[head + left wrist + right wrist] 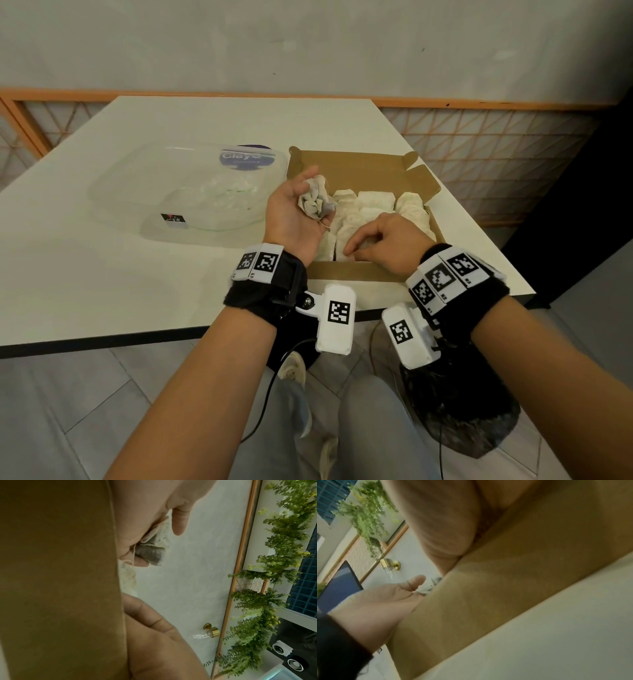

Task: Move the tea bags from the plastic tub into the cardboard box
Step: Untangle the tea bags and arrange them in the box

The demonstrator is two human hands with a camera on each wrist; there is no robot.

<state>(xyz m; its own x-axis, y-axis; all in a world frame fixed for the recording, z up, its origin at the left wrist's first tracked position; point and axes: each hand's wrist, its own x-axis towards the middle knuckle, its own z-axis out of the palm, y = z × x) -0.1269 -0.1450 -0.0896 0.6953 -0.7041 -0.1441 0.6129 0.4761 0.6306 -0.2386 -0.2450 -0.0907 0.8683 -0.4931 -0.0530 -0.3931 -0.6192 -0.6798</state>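
Left hand point(291, 214) cups crumpled pale paper tea bags point(315, 198) over the brown cardboard box point(346, 270); right hand point(387, 245) pinches one bag inside.

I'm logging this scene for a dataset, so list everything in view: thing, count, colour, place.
table: one, white, under everything
plastic tub: one, clear, table's left part, a few tea bags inside
cardboard box: one, brown, open, right of the tub
tea bags in box: several, cream, count unclear
held tea bags: small bunch, grey-cream, in left palm
wall: pale, behind the table
hands: left hand grips the bunch over the box; right hand pinches a bag inside the box
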